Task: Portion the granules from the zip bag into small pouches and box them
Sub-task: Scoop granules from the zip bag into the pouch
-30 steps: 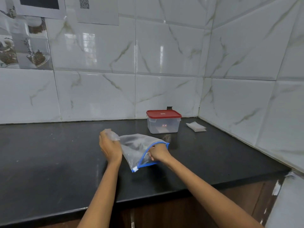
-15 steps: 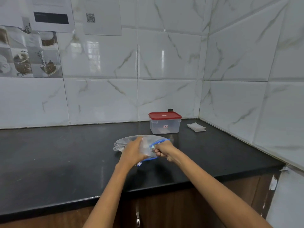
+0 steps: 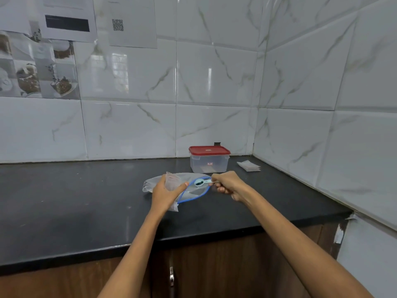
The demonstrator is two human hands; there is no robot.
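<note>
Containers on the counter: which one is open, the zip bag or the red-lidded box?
The zip bag: its blue-edged mouth gapes, with a scoop at it. The box has its red lid on.

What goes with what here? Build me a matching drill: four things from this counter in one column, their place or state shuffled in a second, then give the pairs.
Things
1. clear plastic box with red lid
2. small light-blue measuring scoop
3. stack of small white pouches
4. clear zip bag with blue seal

Places or states
A. lying flat near the right wall
B. held down by the left hand, mouth open
C. closed, standing at the back wall
D. gripped by the right hand, dark granules in its bowl

Pairs: 1-C, 2-D, 3-A, 4-B
</note>
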